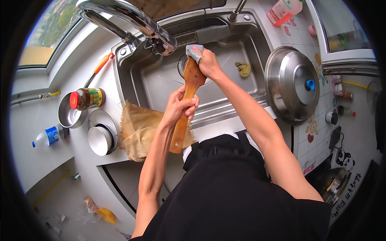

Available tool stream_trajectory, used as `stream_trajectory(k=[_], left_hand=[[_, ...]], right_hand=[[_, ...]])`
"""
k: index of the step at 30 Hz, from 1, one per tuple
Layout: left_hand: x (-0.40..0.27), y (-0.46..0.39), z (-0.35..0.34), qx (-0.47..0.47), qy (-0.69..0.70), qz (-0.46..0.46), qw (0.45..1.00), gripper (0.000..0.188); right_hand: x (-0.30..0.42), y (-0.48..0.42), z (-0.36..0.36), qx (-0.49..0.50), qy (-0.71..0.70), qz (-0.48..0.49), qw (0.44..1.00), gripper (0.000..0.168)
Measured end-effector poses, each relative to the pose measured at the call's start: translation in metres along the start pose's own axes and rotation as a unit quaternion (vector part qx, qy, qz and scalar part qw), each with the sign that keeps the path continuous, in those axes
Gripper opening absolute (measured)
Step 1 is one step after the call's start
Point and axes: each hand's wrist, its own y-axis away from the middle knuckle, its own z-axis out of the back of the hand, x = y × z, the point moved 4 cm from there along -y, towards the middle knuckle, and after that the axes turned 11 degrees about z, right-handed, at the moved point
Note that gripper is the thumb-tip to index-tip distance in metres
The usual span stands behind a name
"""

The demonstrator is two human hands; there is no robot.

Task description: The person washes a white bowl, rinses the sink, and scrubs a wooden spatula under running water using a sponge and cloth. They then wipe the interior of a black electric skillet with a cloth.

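Observation:
My left hand grips the handle of a wooden spatula, which slants up over a stainless steel sink. At the spatula's broad end, my right hand presses a grey scrubbing cloth around the tip. The drain is partly hidden behind the spatula. A crumpled yellow-green rag lies on the sink floor to the right. Above the basin's left rear hangs a chrome faucet; no running water shows. Over the front rim by my left forearm drapes a tan cloth.
A large steel wok lid leans at the sink's right. To the left stand a red-capped jar, a steel pot, stacked bowls, a plastic water bottle and an orange-handled tool. A bottle of pink liquid is at the back right.

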Motion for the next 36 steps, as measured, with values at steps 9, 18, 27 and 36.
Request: stream_trajectory(k=[9,18,27,36], left_hand=[[0.018,0.004,0.063,-0.080,0.059,-0.019,0.995,0.022],[0.011,0.013,0.085,-0.156,0.019,-0.020,0.987,0.021],[-0.004,-0.030,0.071,-0.121,0.034,-0.009,0.992,0.018],[-0.006,-0.050,0.031,-0.086,-0.033,0.004,0.996,0.020]], right_hand=[[0.007,-0.035,-0.023,-0.047,-0.186,-0.007,0.981,0.032],[0.063,-0.087,-0.135,0.116,-0.038,0.115,0.986,0.036],[0.039,-0.001,-0.057,0.180,-0.110,-0.025,0.977,0.034],[0.018,-0.002,-0.032,0.089,0.219,0.060,0.970,0.053]])
